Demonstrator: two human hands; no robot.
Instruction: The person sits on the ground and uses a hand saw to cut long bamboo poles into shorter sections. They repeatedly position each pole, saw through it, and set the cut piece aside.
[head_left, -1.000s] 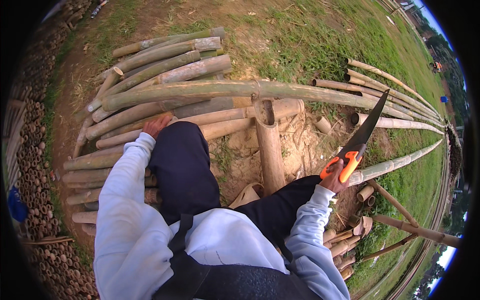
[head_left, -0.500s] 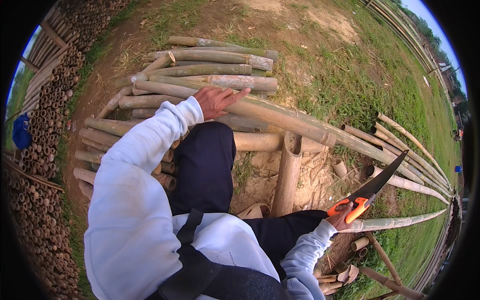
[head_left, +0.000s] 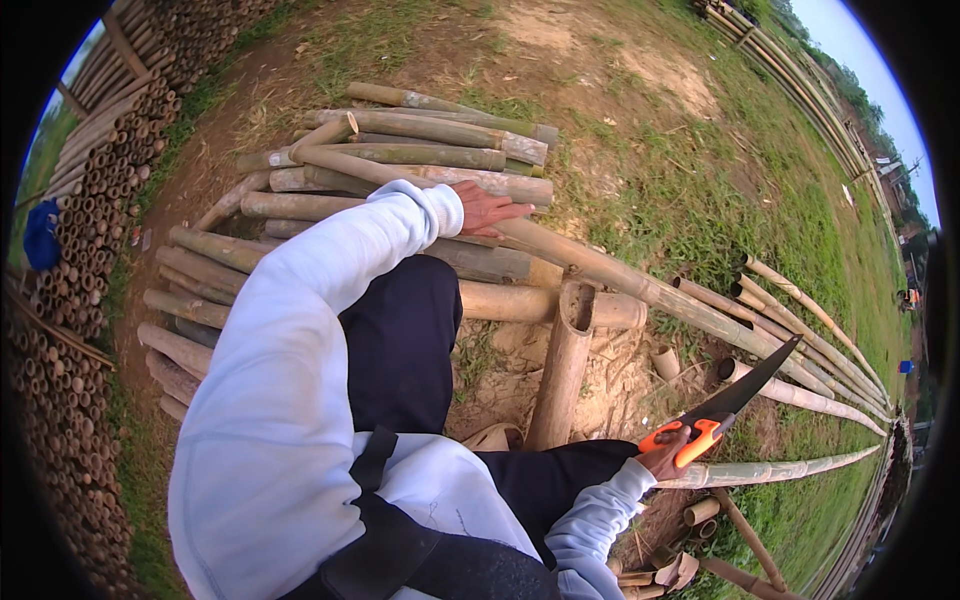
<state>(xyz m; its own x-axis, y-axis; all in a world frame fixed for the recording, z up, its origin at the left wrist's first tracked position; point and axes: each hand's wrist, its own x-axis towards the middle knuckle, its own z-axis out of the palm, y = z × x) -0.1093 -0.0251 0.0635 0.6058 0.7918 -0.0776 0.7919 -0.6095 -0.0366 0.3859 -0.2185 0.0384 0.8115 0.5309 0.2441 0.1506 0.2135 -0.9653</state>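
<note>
My left hand (head_left: 485,210) lies across a long bamboo pole (head_left: 620,276), its fingers over the far side. The pole slants from the stacked bamboo on the left down toward the right, passing beyond the top of a notched bamboo post (head_left: 556,375). In my right hand (head_left: 664,457), low on the right, is a handsaw (head_left: 740,395) with an orange handle. Its dark blade points up and right, apart from the held pole. A horizontal bamboo crosspiece (head_left: 500,302) runs beside the post.
Cut bamboo lengths (head_left: 430,155) are piled ahead and left. Several long poles (head_left: 790,310) lie on the grass at right. Offcuts (head_left: 700,512) sit at lower right. A tall bamboo stack (head_left: 90,230) with a blue cloth-like item (head_left: 42,235) stands at far left.
My left hand has moved to the right along the pole. The pole has shifted away from me, looking lower. My right hand still holds the saw in much the same place.
</note>
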